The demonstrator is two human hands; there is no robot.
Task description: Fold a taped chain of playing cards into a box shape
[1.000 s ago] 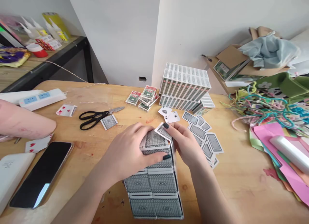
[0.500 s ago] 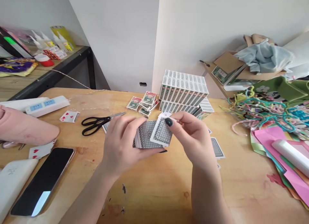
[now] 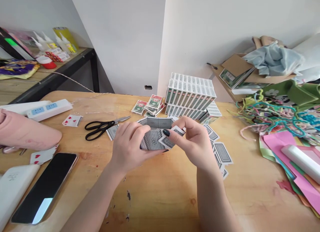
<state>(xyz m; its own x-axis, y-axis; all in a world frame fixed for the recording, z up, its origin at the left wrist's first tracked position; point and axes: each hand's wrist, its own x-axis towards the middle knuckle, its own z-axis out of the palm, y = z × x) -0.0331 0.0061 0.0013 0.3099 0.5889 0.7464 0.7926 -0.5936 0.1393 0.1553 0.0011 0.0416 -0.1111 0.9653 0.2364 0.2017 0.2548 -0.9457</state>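
Observation:
My left hand (image 3: pixel 128 145) is closed on the near left side of a ring of joined playing cards (image 3: pixel 151 139) with grey patterned backs. The ring's far inner wall shows behind my fingers, and its top is open. Between thumb and fingers, my right hand (image 3: pixel 191 138) pinches a single playing card (image 3: pixel 168 141), tilted against the ring's near right side. Whether the card is slotted into the ring, I cannot tell. Loose playing cards (image 3: pixel 223 153) lie face down beside my right wrist. Black-handled scissors (image 3: pixel 100 129) rest left of my left hand, touching or near another face-down card (image 3: pixel 112 132).
Stacked card boxes (image 3: pixel 190 92) stand at the back, with a few loose boxes (image 3: pixel 151 103) beside them. A phone (image 3: pixel 46 188), a pink bottle (image 3: pixel 30 130) and a power strip (image 3: pixel 49 109) lie left. Pipe cleaners (image 3: pixel 275 112) and coloured sheets (image 3: pixel 282 148) are at right.
The ring has tipped, so its open inside now shows. The card in my right hand has turned and come lower against the ring. My right hand moved slightly left.

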